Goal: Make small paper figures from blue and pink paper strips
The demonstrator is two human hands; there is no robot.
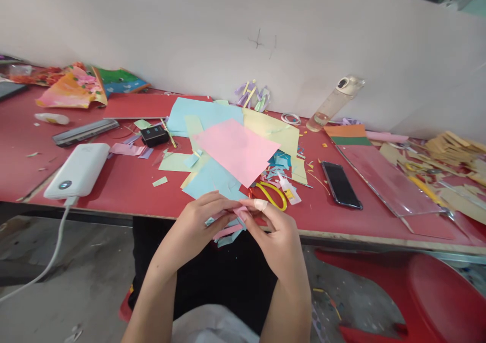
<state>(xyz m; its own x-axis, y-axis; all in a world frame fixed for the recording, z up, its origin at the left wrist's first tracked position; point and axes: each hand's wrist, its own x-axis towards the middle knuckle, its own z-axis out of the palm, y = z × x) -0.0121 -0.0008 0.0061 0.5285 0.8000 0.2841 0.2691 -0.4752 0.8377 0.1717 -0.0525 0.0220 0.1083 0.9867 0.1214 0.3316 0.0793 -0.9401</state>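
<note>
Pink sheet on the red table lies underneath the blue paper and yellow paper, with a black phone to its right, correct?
Not underneath: in the head view, the pink sheet lies on top of the blue paper and yellow paper. The rest is right.

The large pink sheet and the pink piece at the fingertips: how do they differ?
The pink sheet is large, while the pink piece is much smaller. The sheet lies on other coloured papers; the piece is held between the left hand and right hand. The sheet's top is uncovered, whereas the piece is partly hidden. Both are pink.
</note>
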